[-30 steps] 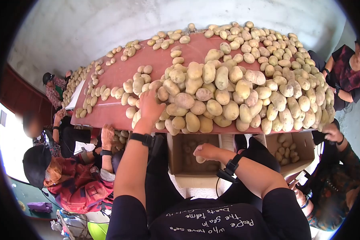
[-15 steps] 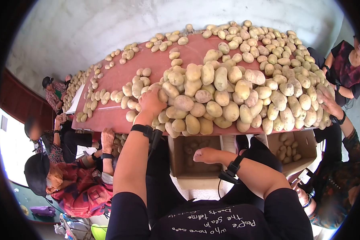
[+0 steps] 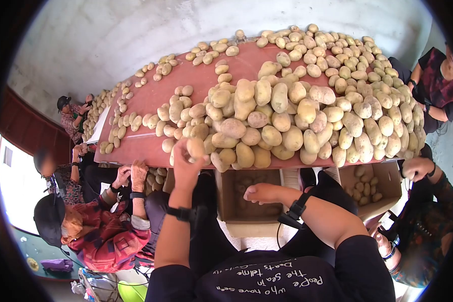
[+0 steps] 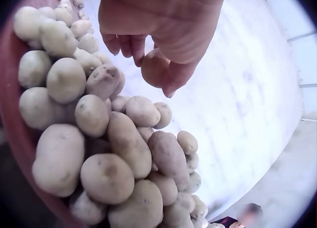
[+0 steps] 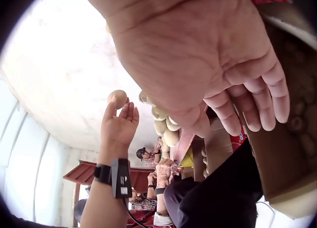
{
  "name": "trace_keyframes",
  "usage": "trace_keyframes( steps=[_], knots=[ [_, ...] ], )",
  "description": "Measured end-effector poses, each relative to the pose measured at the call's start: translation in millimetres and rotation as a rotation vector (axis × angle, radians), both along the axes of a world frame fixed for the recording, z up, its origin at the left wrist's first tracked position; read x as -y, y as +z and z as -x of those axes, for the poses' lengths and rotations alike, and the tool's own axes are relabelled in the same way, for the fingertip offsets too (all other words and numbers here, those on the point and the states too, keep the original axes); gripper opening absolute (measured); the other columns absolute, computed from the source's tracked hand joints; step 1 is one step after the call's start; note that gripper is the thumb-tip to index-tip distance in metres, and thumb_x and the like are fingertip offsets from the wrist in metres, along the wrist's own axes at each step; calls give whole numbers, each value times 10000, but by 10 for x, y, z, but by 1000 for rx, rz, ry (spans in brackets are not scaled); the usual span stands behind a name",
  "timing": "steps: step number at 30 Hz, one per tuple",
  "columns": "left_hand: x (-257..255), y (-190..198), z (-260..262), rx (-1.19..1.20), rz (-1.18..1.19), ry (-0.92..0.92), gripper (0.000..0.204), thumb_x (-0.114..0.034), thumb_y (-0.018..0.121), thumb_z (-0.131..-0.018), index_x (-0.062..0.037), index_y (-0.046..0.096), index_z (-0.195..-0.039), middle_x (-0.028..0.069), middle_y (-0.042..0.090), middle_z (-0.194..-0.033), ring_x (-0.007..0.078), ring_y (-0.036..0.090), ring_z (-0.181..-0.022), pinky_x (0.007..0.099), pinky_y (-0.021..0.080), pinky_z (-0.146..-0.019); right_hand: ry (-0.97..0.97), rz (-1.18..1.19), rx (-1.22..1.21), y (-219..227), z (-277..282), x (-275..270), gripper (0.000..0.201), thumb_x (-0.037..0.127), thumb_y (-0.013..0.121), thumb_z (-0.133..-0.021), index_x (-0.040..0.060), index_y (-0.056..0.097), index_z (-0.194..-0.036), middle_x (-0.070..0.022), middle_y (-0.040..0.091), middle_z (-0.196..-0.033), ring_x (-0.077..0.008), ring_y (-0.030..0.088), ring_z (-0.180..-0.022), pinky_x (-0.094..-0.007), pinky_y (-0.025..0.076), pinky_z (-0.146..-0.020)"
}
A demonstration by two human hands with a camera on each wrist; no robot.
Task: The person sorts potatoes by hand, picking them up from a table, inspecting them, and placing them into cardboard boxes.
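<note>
My left hand [image 3: 187,168] pinches one potato [image 3: 196,147] between thumb and fingers, just above the front edge of the red table [image 3: 151,146]. In the left wrist view, the same potato [image 4: 155,68] hangs from the fingertips, beside a heap of potatoes [image 4: 107,177]. My right hand [image 3: 267,193] is empty, its fingers loosely extended over a cardboard box [image 3: 251,214] with potatoes in the bottom. In the right wrist view, the palm of that hand [image 5: 198,55] shows and the left hand [image 5: 119,129] appears beyond it with the potato.
Potatoes [image 3: 287,136] heap along the table's front and right side. A second box [image 3: 387,186] holding potatoes stands at the right. A person in red [image 3: 105,231] sits at the left, one in dark clothes [image 3: 418,226] at the right, and others farther off.
My left hand has lifted a potato off the heap and drawn it back toward the table edge. The potato in my right hand a second ago is gone. The right neighbour's hand has left the heap.
</note>
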State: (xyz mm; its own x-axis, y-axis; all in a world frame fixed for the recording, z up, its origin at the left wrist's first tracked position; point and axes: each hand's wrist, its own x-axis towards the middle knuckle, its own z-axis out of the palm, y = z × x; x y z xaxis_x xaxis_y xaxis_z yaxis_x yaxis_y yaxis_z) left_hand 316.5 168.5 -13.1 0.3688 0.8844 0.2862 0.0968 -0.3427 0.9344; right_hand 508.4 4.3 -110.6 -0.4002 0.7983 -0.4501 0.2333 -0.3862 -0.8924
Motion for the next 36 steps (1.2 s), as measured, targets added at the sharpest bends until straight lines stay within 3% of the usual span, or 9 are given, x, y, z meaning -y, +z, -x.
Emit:
trace_keyframes(
  steps=[4,10,16,20,23,26,27,30,36],
  knots=[
    [722,-16,66,-292,-103,-46,641,-133,822,-628,-38,493,-1170,76,565,-1099,181,555,-1009,322,451,-899,-134,247,-336,121,42,-6,566,494,426,-961,10,541,-1230,-127,569,-1181,-249,581,-1084,-410,517,-883],
    [1196,-157,-5,-632,-288,-138,633,-149,827,-580,-64,527,-1131,101,555,-1052,277,535,-1000,382,441,-892,-149,319,-842,256,57,13,585,498,423,-976,27,426,-1323,-131,536,-1231,-261,562,-1116,-434,506,-910],
    [1232,-150,-83,-616,-341,-234,640,-157,839,-563,-75,541,-1123,110,553,-1045,304,516,-1006,404,416,-907,-243,138,-768,247,92,22,473,160,622,-901,42,416,-1309,-97,530,-1174,-207,571,-1072,-395,528,-899],
    [1088,-155,-35,-587,-344,-299,695,-130,827,-567,-71,541,-1198,109,558,-1134,319,502,-1106,400,392,-988,-255,138,-516,231,12,-2,497,-36,616,-782,54,462,-1245,-73,514,-1124,-192,588,-979,-328,570,-772],
    [781,-114,68,-479,-235,-215,536,-92,769,-686,-68,565,-1181,80,558,-1168,223,557,-1061,360,453,-930,-241,62,-254,-15,-35,-22,423,2,646,-759,54,533,-1163,-59,541,-1002,-149,564,-828,-291,536,-666],
    [468,74,47,-237,130,-42,357,-42,682,-804,-10,567,-1140,65,585,-1106,162,592,-955,304,492,-865,-247,18,-32,15,-35,11,364,94,657,-762,56,571,-1114,-46,559,-911,-134,550,-760,-285,505,-615],
    [286,36,22,-73,42,-40,350,-27,653,-827,8,553,-1160,73,581,-1110,161,583,-976,288,488,-849,-248,48,-54,7,-38,20,335,121,655,-772,60,581,-1093,-46,576,-877,-144,556,-720,-289,494,-584],
    [-49,325,-167,-93,-29,-42,371,-30,625,-843,18,527,-1197,95,574,-1116,168,579,-1020,280,483,-834,-289,75,-49,-127,28,-4,246,221,626,-817,72,624,-1013,-30,616,-781,-149,565,-632,-299,461,-511],
    [-646,302,-577,-249,149,-21,553,-199,705,-787,13,490,-1250,144,548,-1169,200,567,-1067,308,478,-862,-287,-83,-10,-367,82,-17,262,280,616,-822,61,652,-962,-62,657,-777,-174,610,-672,-325,499,-608]
  ],
)
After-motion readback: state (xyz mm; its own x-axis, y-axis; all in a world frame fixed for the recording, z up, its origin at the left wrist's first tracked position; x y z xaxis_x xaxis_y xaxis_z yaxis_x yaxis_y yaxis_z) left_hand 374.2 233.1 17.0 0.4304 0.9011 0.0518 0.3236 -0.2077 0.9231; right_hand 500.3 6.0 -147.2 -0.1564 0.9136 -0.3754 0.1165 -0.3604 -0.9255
